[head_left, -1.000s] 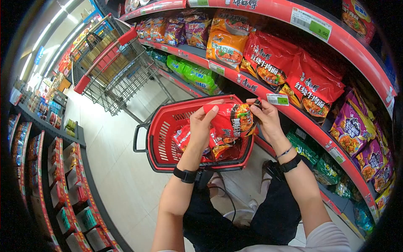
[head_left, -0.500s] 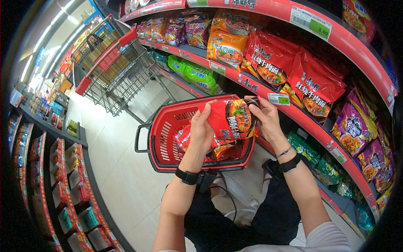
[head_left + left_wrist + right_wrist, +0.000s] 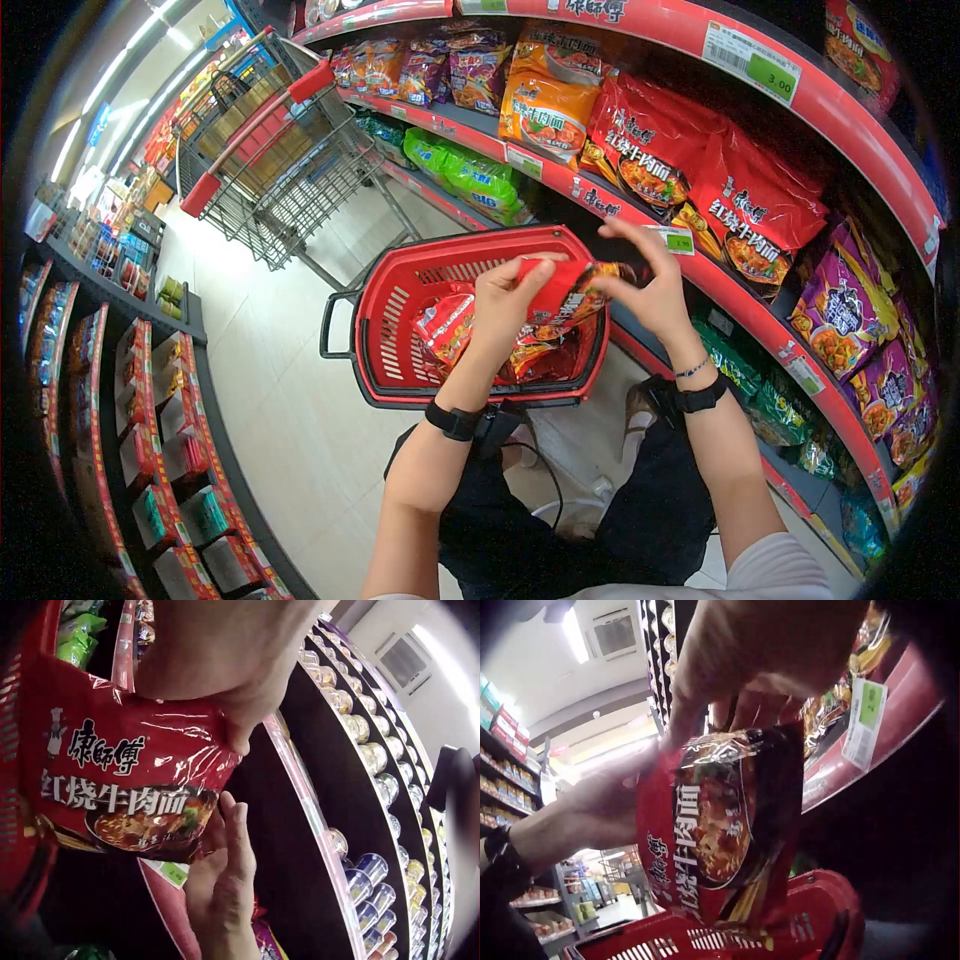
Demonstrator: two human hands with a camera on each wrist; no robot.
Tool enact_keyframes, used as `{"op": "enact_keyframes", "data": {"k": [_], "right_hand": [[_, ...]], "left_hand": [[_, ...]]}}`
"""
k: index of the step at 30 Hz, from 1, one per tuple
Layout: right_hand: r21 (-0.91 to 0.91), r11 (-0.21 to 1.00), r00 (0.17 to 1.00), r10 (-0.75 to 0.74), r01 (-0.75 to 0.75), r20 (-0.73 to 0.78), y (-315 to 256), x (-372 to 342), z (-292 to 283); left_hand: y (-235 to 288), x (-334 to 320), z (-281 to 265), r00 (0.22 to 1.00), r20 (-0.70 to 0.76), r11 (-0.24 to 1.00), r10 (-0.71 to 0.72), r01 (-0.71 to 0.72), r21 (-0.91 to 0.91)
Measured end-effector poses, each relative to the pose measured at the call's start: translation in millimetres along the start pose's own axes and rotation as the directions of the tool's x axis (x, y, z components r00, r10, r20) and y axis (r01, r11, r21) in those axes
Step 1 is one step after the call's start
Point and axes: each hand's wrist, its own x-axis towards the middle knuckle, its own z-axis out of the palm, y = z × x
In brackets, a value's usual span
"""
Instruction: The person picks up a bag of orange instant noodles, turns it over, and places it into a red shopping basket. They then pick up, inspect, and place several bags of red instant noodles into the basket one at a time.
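A red instant noodle packet with a bowl of noodles printed on it is held over the red shopping basket. My left hand grips one end of it, thumb on top. In the left wrist view the packet shows its printed front below my left hand. My right hand is at the other end, fingers spread and thumb close to the packet's edge. In the right wrist view, my right hand is above the packet. More red noodle packets lie in the basket.
At the right, curved shelves with a red edge hold red noodle bags, an orange bag and purple bags. A wire shopping cart stands beyond the basket. Another shelf unit lines the left.
The packet has turned from showing its front to a steeper tilt. My right hand's fingers have lifted off it and spread. The left hand has shifted slightly right, still holding the packet.
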Motion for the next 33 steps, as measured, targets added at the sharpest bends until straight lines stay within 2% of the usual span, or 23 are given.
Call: {"op": "enact_keyframes", "data": {"k": [1,2,3,4,5,6,7,8,10,11,12,14,15,17,18,20,21,23,26,27,28,30,33], "right_hand": [[-0.147,0.984,0.991,-0.085,0.1,0.105,-1,-2,-2],[-0.219,0.961,0.977,-0.132,0.167,0.165,-4,-4,1],[-0.167,0.986,0.966,0.025,0.019,0.258,1,-11,5],[-0.13,0.982,0.919,0.175,-0.137,0.354,5,-16,9],[-0.13,0.981,0.918,0.179,-0.142,0.354,7,-19,10],[-0.103,0.972,0.92,0.232,-0.21,0.314,8,-20,9],[-0.073,0.96,0.921,0.279,-0.269,0.273,9,-18,9],[-0.073,0.961,0.923,0.276,-0.267,0.267,17,-17,9],[0.248,0.866,0.9,0.413,-0.435,0.138,26,-16,11],[0.379,0.807,0.887,0.45,-0.452,0.102,27,-17,9],[0.524,0.715,0.863,0.5,-0.463,0.079,29,-15,11],[0.72,0.537,0.826,0.557,-0.44,0.089,29,-14,9],[0.72,0.538,0.826,0.556,-0.44,0.089,29,-14,8],[0.843,0.317,0.786,0.591,-0.434,0.183,33,-15,8],[0.842,0.319,0.786,0.591,-0.435,0.183,32,-15,9],[0.877,0.139,0.733,0.616,-0.461,0.288,30,-17,14],[0.873,0.102,0.728,0.602,-0.478,0.328,32,-18,18],[0.886,0.06,0.748,0.564,-0.46,0.351,31,-16,24],[0.893,0.015,0.759,0.533,-0.449,0.373,32,-14,28],[0.9,-0.005,0.768,0.519,-0.437,0.376,32,-15,29],[0.901,-0.003,0.769,0.519,-0.435,0.373,31,-15,29],[0.908,-0.01,0.802,0.466,-0.419,0.374,28,-15,29],[0.897,0.039,0.802,0.466,-0.441,0.374,26,-15,29]], "left_hand": [[-4,0,1,0.995,0.034,0.98,0.099,-0.103,0.171],[-6,1,2,0.995,0.033,0.98,0.099,-0.103,0.171],[-7,1,4,0.979,0.098,0.944,0.178,-0.198,0.264],[-6,0,5,0.954,0.17,0.891,0.246,-0.291,0.348],[-4,-1,3,0.963,0.175,0.899,0.206,-0.257,0.356],[-3,1,2,0.963,0.179,0.9,0.201,-0.254,0.355],[-1,6,-1,0.953,0.056,0.89,0.298,-0.299,0.344],[0,10,-3,0.919,-0.07,0.876,0.388,-0.344,0.338],[0,13,-14,0.874,-0.258,0.881,0.412,-0.308,0.36],[-6,15,-20,0.852,-0.339,0.889,0.399,-0.27,0.37],[-5,15,-19,0.851,-0.339,0.889,0.401,-0.272,0.369],[-4,14,-16,0.904,-0.407,0.991,0.129,-0.104,0.084],[-5,14,-14,0.941,-0.335,0.999,0.04,-0.037,0.013],[-8,10,-7,0.952,-0.3,0.998,0.064,-0.053,0.042],[-6,8,-3,0.961,-0.264,0.995,0.087,-0.07,0.072],[-10,10,-12,0.968,-0.221,0.992,0.119,-0.109,0.055],[-4,9,-12,0.961,-0.247,0.992,0.122,-0.114,0.047],[2,9,-9,0.94,-0.299,0.984,0.164,-0.177,-0.015],[9,9,-11,0.922,-0.335,0.977,0.193,-0.212,-0.02],[8,11,-13,0.913,-0.349,0.976,0.211,-0.214,0.032],[9,11,-14,0.914,-0.346,0.976,0.213,-0.215,0.031],[11,11,-15,0.869,-0.347,0.931,0.352,-0.287,0.225],[9,13,-19,0.876,-0.365,0.949,0.316,-0.285,0.139]]}}
